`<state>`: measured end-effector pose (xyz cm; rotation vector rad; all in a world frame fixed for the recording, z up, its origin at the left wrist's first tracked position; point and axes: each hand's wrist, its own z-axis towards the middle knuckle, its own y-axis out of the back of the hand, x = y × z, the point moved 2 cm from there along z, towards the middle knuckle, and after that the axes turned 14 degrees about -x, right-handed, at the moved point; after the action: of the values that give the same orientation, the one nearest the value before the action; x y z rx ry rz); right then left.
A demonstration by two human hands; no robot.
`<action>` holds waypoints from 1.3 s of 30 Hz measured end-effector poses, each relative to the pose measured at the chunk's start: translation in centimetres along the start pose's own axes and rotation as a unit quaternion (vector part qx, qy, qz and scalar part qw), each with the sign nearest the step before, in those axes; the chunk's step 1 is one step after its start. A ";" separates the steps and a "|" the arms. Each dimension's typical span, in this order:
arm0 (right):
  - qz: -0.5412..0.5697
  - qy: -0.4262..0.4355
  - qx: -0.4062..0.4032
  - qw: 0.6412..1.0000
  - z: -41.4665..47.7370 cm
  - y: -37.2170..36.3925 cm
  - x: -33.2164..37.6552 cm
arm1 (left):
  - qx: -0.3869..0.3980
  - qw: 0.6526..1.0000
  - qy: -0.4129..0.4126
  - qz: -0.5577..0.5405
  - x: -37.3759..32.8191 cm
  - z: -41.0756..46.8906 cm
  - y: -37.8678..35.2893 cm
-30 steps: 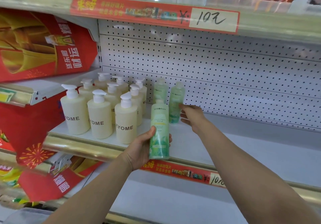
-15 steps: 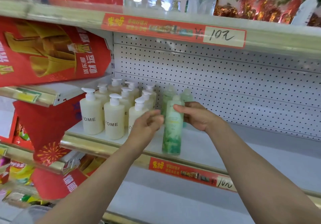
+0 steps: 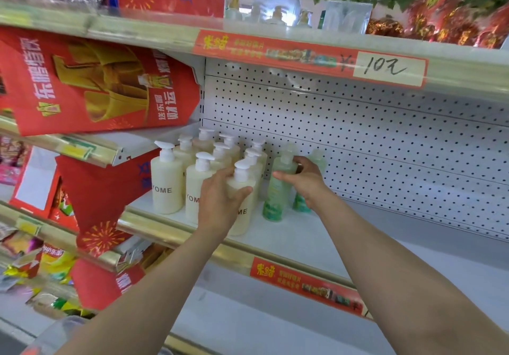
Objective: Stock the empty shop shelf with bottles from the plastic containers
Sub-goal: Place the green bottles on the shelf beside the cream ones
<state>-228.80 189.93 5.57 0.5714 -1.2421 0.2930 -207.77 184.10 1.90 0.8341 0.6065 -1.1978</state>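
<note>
Left hand point(image 3: 220, 200) wrapped around the front cream pump bottle point(image 3: 243, 221), right hand point(image 3: 305, 181) gripping the top of a green bottle point(image 3: 275, 197) standing upright on the white shelf point(image 3: 316, 233), just beside the cream bottles, with a second green bottle point(image 3: 301, 204) behind, near the dotted white pegboard point(image 3: 385, 148) at the back.

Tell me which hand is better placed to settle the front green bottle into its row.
Right. The right hand grips the front green bottle near its top, where it stands on the shelf. The left hand is occupied, holding a cream pump bottle beside it.
</note>
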 end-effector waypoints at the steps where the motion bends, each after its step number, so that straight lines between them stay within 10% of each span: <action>1: -0.005 0.002 -0.001 1.000 0.1 -0.1 0.0 | -0.003 1.000 0.001 -0.003 0.1 -0.1 0.0; 21: -0.161 0.027 -0.062 0.985 -3.1 -0.9 3.2 | 0.067 0.997 -0.028 -0.025 -0.5 0.5 1.7; 31: -0.369 0.244 -0.130 0.887 -13.3 -5.1 13.4 | 0.055 0.962 -0.227 0.143 -0.9 8.6 12.8; 39: -0.440 0.240 -0.088 0.861 -21.1 -11.2 15.3 | 0.067 0.949 -0.208 0.226 3.1 10.3 20.9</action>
<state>-201.44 190.94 12.83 0.7886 -0.4269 -0.4343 -187.05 176.85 10.21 0.7505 -0.0178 -0.9539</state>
